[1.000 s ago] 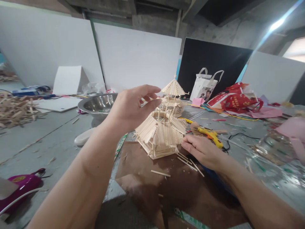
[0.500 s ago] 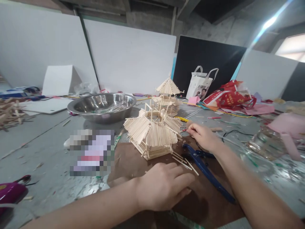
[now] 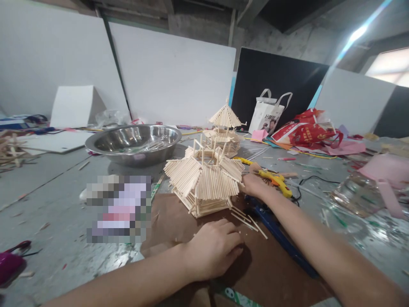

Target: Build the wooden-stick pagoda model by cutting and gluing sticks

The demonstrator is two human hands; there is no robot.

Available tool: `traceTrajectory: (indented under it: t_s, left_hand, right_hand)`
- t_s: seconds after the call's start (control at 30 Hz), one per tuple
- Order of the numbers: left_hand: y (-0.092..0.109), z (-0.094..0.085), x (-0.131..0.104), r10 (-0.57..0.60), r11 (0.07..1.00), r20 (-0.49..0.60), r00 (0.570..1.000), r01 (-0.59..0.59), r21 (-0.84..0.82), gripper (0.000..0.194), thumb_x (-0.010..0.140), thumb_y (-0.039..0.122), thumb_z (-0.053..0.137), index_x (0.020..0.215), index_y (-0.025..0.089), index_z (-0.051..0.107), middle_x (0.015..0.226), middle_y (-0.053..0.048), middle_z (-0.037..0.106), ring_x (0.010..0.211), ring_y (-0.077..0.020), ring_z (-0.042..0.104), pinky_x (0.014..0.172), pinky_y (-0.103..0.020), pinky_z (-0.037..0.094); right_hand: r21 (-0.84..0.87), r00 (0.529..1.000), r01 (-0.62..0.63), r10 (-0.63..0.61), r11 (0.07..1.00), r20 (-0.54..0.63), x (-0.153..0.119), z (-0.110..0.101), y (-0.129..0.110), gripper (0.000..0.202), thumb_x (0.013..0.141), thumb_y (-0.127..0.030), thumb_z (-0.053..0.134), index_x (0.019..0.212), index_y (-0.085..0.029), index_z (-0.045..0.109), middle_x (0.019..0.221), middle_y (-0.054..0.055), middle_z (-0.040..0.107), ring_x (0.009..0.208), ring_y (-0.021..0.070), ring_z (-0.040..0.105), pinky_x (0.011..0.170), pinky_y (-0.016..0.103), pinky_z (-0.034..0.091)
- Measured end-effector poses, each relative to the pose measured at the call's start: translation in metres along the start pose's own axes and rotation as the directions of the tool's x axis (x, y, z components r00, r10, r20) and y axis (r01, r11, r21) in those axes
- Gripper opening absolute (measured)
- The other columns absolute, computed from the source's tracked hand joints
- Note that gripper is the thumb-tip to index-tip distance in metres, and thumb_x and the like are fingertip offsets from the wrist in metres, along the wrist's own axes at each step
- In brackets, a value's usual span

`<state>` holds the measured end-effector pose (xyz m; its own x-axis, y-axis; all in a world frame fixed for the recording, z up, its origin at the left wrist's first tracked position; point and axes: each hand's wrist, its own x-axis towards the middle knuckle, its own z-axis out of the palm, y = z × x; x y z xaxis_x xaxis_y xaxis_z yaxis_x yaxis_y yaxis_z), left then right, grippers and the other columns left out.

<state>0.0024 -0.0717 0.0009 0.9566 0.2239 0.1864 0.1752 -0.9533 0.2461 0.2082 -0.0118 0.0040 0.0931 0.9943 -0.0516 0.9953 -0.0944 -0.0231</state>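
A pavilion model (image 3: 206, 183) of thin wooden sticks, with a flared roof and an open top, stands on a brown sheet (image 3: 172, 230). My left hand (image 3: 220, 247) rests on the sheet in front of it with fingers curled; whatever they may hold is hidden. My right hand (image 3: 254, 186) reaches in at the model's right side, its fingers mostly out of sight beside the roof edge. Under my right forearm lies a blue-handled cutting tool (image 3: 284, 238). Several loose sticks (image 3: 247, 218) lie near the model's base. Just beyond my right wrist is a yellow glue gun (image 3: 277, 182).
Behind stands a second stick pavilion (image 3: 225, 128) with a pointed roof. A steel basin (image 3: 134, 145) is at the left, near a blurred-out phone-like object (image 3: 123, 204). At the right are a clear container (image 3: 353, 194) with a pink top, a red bag (image 3: 308, 132) and a white tote (image 3: 266, 113).
My right hand has moved left and closer to the model's right side, uncovering the yellow glue gun. My left hand has drawn slightly left, its fingers more curled.
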Motion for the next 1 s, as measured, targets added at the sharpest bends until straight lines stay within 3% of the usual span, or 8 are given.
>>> traceTrajectory:
  t_s: [0.2,0.33,0.4,0.5,0.57,0.63,0.7,1.0]
  left_hand:
    - [0.0,-0.003,-0.001,-0.016,1.0,-0.028,0.999,0.016,-0.008,0.018,0.08,0.023,0.039,0.083,0.018,0.057,0.075,-0.003,0.058,0.071,-0.0131,0.051,0.063,-0.023,0.039]
    - [-0.001,-0.011,0.0,-0.006,0.995,-0.116,0.993,-0.006,-0.101,0.02,0.081,0.018,0.036,0.086,0.016,0.055,0.078,-0.003,0.058,0.072,-0.0117,0.051,0.062,-0.021,0.04]
    - [0.0,-0.018,0.0,-0.007,0.984,-0.202,0.979,-0.03,-0.176,0.021,0.08,0.015,0.035,0.091,0.015,0.053,0.083,-0.005,0.058,0.075,-0.0113,0.052,0.064,-0.021,0.041]
    - [0.001,-0.026,-0.001,-0.102,0.963,-0.354,0.93,0.003,-0.27,0.022,0.08,0.015,0.038,0.1,0.014,0.048,0.084,-0.006,0.057,0.071,-0.0104,0.052,0.062,-0.021,0.043]
    - [0.002,-0.029,-0.001,-0.228,0.932,-0.436,0.871,0.066,-0.356,0.026,0.08,0.018,0.04,0.105,0.014,0.043,0.082,-0.005,0.056,0.059,-0.0076,0.05,0.055,-0.02,0.043]
    - [0.002,-0.031,-0.001,-0.337,0.887,-0.472,0.815,0.108,-0.448,0.027,0.08,0.022,0.041,0.106,0.014,0.041,0.078,-0.003,0.057,0.049,-0.0051,0.047,0.046,-0.018,0.04]
    - [0.002,-0.031,-0.001,-0.374,0.866,-0.475,0.797,0.116,-0.486,0.022,0.081,0.022,0.04,0.1,0.014,0.045,0.073,-0.002,0.057,0.048,-0.0047,0.047,0.044,-0.017,0.039]
    - [0.001,-0.031,-0.002,-0.442,0.88,-0.482,0.757,0.263,-0.394,0.013,0.08,0.019,0.04,0.076,0.013,0.052,0.058,0.001,0.055,0.048,-0.0061,0.048,0.044,-0.016,0.038]
  right_hand:
    - [0.073,0.999,0.014,-0.011,0.997,-0.037,-0.001,-0.003,0.009,0.021,0.072,-0.025,0.043,0.072,-0.015,0.062,0.079,0.011,0.064,0.073,0.0195,0.058,0.059,0.026,0.038]
    - [0.163,0.993,0.044,-0.026,0.986,-0.111,-0.016,-0.023,0.031,0.023,0.077,-0.027,0.036,0.076,-0.016,0.057,0.077,0.006,0.062,0.07,0.0153,0.057,0.06,0.024,0.039]
    - [0.247,0.994,0.059,-0.034,0.967,-0.106,-0.032,-0.038,0.034,0.027,0.081,-0.032,0.03,0.083,-0.017,0.053,0.068,0.002,0.06,0.056,0.0113,0.056,0.051,0.021,0.039]
    - [0.605,0.984,0.178,-0.14,0.776,-0.11,-0.063,-0.058,0.018,0.024,0.08,-0.037,0.035,0.086,-0.018,0.048,0.071,0.0,0.058,0.049,0.0085,0.053,0.044,0.019,0.038]
    - [0.675,0.951,0.296,-0.279,0.676,-0.137,-0.083,-0.067,-0.004,0.02,0.08,-0.033,0.038,0.084,-0.018,0.05,0.071,0.0,0.058,0.052,0.0077,0.054,0.048,0.019,0.04]
    - [0.635,0.899,0.401,-0.416,0.66,-0.135,-0.098,-0.07,-0.026,0.016,0.079,-0.027,0.04,0.083,-0.019,0.054,0.068,-0.001,0.058,0.057,0.0083,0.053,0.051,0.018,0.039]
    - [0.598,0.88,0.446,-0.45,0.666,-0.155,-0.107,-0.068,-0.042,0.013,0.077,-0.021,0.042,0.08,-0.019,0.054,0.066,-0.002,0.057,0.057,0.0078,0.051,0.051,0.018,0.037]
    - [0.347,0.924,0.353,-0.266,0.869,-0.276,-0.104,-0.039,-0.066,0.01,0.073,-0.017,0.041,0.07,-0.018,0.05,0.06,0.001,0.056,0.053,0.0114,0.05,0.05,0.022,0.032]
